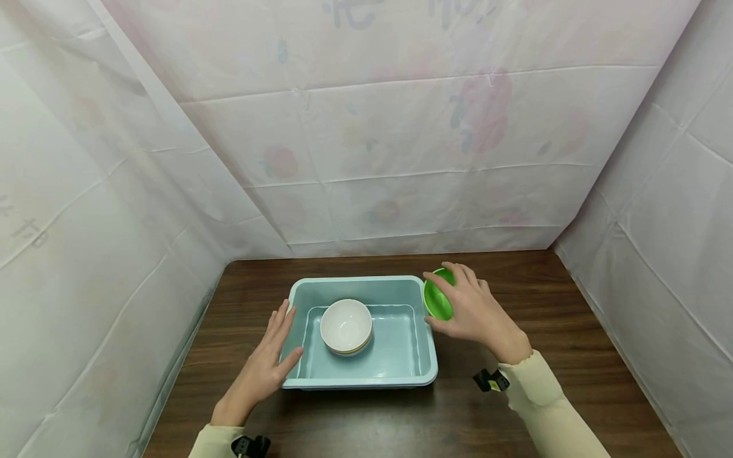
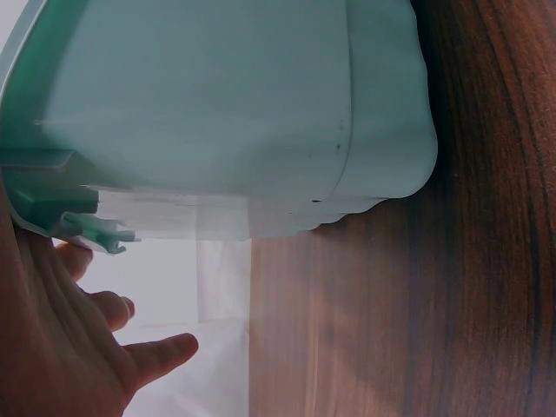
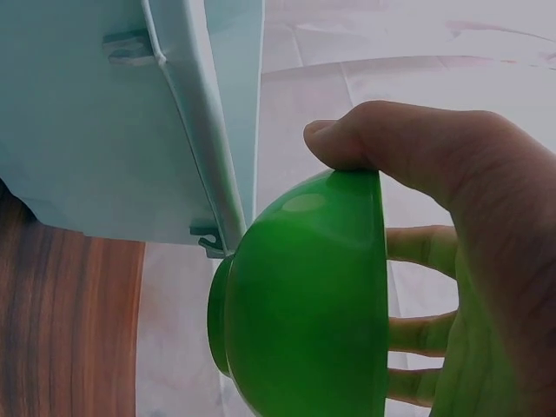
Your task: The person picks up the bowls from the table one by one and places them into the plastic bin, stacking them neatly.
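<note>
My right hand (image 1: 471, 306) grips a green bowl (image 3: 304, 287) by its rim, thumb on one side and fingers on the other. The bowl is tilted on its side, its opening toward the palm, right by the right rim of a light blue plastic basin (image 1: 395, 343). Inside the basin sits a white bowl (image 1: 346, 324), with another rim showing just beneath it. At the basin's left edge, my left hand (image 1: 265, 362) rests with its fingers spread and straight; the left wrist view shows its fingers (image 2: 161, 358) beside the basin's outer wall.
The basin stands on a dark brown wood-grain table (image 1: 487, 407). White sheets with faint printed patterns hang behind the table (image 1: 401, 146) and along both sides. A small black device (image 1: 491, 380) is strapped at each wrist.
</note>
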{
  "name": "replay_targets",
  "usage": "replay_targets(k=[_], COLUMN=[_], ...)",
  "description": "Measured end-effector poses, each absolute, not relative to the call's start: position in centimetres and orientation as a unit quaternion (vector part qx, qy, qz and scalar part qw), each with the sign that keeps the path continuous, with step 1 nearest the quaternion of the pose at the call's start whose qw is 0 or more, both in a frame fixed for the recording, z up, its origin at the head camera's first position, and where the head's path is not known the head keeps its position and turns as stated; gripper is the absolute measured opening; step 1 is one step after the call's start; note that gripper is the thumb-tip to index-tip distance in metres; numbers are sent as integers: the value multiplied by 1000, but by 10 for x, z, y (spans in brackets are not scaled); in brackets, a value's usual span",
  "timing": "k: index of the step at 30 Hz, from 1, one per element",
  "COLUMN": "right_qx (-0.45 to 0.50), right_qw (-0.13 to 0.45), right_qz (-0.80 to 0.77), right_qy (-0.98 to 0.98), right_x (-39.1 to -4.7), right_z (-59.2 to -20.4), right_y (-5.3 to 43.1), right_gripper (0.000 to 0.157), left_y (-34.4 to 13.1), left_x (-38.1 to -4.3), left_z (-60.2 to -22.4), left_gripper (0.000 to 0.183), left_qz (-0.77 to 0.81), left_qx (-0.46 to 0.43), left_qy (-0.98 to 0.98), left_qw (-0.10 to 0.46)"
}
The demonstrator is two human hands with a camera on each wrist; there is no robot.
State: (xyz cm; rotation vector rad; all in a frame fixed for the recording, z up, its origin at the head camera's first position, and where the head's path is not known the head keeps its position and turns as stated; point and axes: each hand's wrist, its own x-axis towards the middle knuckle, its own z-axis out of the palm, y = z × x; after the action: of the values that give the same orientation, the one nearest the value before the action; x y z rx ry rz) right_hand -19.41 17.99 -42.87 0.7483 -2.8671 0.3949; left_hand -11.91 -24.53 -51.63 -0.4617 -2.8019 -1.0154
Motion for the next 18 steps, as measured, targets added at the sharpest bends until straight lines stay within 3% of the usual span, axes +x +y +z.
replay_targets(k=[18], right_qx=[255], right_qw=[78], right_qz=[132], right_qy=[-955], right_x=[-194], right_z=[-429], right_y=[175], right_gripper=[81], left_y=[-245], left_x=[-120], left_z=[-516], left_gripper=[79], left_qz=[-332], left_qx=[-155], left_qy=[-928], left_qw=[65])
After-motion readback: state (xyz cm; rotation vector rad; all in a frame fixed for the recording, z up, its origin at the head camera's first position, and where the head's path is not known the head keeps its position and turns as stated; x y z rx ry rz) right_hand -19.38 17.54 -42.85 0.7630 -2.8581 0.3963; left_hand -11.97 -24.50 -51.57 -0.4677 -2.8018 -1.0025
